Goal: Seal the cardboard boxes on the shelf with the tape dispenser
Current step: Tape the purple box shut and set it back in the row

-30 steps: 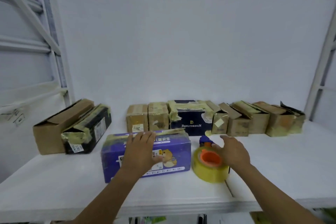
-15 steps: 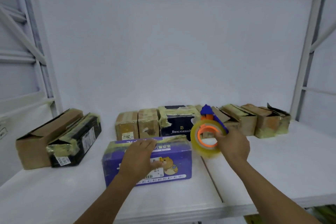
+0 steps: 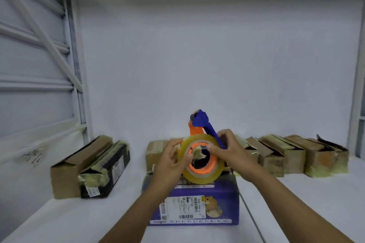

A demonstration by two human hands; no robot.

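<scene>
Left hand is pinched on the yellowish tape roll and right hand is wrapped round the blue-and-orange tape dispenser. It is held above the purple cardboard box on the white shelf. No strip is drawn; sealing seems unstarted.

blue-orange tape dispenser with yellowish roll held upright above purple box.

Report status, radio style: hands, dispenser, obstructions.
Right hand grips tape dispenser. Left hand pinches its tape roll. Purple box directly below, top partly hidden by hands.
</scene>
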